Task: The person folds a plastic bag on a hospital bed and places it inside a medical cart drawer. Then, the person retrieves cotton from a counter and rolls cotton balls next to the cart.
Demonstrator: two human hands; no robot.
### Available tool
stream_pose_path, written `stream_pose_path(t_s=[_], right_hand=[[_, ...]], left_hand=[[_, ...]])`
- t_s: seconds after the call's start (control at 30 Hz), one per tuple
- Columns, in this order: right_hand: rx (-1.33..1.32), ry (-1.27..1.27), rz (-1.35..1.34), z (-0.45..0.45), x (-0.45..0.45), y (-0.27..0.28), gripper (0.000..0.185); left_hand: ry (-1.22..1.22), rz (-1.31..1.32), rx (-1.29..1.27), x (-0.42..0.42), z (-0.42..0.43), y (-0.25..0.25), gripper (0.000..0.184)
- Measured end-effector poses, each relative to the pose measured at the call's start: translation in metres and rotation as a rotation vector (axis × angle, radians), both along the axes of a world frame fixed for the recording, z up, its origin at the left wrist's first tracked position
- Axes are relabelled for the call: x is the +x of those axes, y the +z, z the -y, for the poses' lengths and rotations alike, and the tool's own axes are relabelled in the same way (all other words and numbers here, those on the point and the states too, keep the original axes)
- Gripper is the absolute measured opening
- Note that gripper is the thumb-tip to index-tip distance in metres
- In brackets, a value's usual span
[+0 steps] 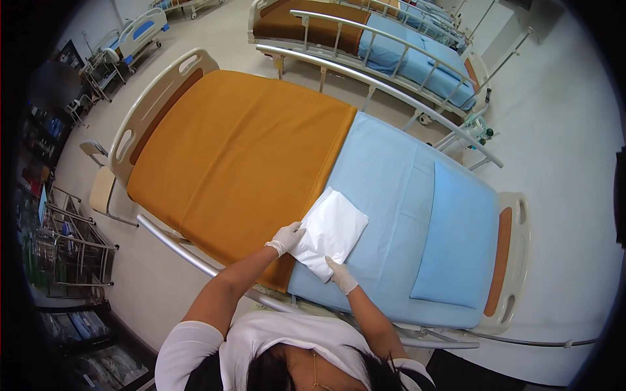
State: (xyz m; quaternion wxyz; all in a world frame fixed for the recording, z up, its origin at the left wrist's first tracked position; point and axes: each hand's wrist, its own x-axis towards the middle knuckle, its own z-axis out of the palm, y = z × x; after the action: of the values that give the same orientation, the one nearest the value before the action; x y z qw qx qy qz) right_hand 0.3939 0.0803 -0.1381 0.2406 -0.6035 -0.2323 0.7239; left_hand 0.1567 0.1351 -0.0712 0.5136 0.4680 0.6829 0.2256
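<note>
A flat white folded plastic-looking sheet (331, 228) lies over the seam between the brown blanket (235, 143) and the light blue bed sheet (372, 169). My left hand (287, 238), in a white glove, grips its left edge. On its near corner, my right hand (340, 274), also gloved, is closed with the thumb on top. The fingers under the white sheet are partly hidden. To the right of my hands, a blue pillow (453, 238) rests at the head end of the bed.
Lowered metal side rails (182, 251) run along the bed, with a cream headboard (515, 260) at the right. Beyond stands another made bed (404, 52). A chair (104, 189) and metal trolleys (78, 241) are at the left, and a white wall at the right.
</note>
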Motion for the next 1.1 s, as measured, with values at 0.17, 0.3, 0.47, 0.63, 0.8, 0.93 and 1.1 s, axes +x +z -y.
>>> stream_pose_path(t_s=[0.17, 0.3, 0.47, 0.63, 0.8, 0.93, 1.1], right_hand=[[0.054, -0.085, 0.16, 0.003, -0.005, 0.015, 0.047], [0.131, -0.162, 0.28, 0.003, -0.008, 0.025, 0.043], [0.327, -0.276, 0.446, 0.006, -0.016, 0.034, 0.038], [0.47, -0.235, 0.495, 0.009, -0.017, 0.042, 0.046], [0.616, -0.245, 0.66, 0.003, -0.019, 0.03, 0.068], [0.66, -0.162, 0.731, 0.006, -0.018, 0.043, 0.076], [1.401, 0.29, 0.987, 0.012, -0.031, 0.098, 0.082]], left_hand=[[0.019, -0.16, 0.134, 0.003, -0.001, 0.0, 0.043], [0.031, -0.314, 0.152, 0.002, 0.002, 0.013, 0.05], [0.1, -0.435, 0.144, -0.003, 0.02, 0.015, 0.054], [0.004, -0.205, -0.106, -0.005, 0.033, 0.005, 0.05], [-0.042, 0.244, -0.369, -0.01, 0.036, -0.021, 0.039], [0.074, 0.446, -0.412, -0.006, 0.047, -0.028, 0.033], [0.277, 0.416, -0.36, 0.007, 0.055, -0.008, 0.035]])
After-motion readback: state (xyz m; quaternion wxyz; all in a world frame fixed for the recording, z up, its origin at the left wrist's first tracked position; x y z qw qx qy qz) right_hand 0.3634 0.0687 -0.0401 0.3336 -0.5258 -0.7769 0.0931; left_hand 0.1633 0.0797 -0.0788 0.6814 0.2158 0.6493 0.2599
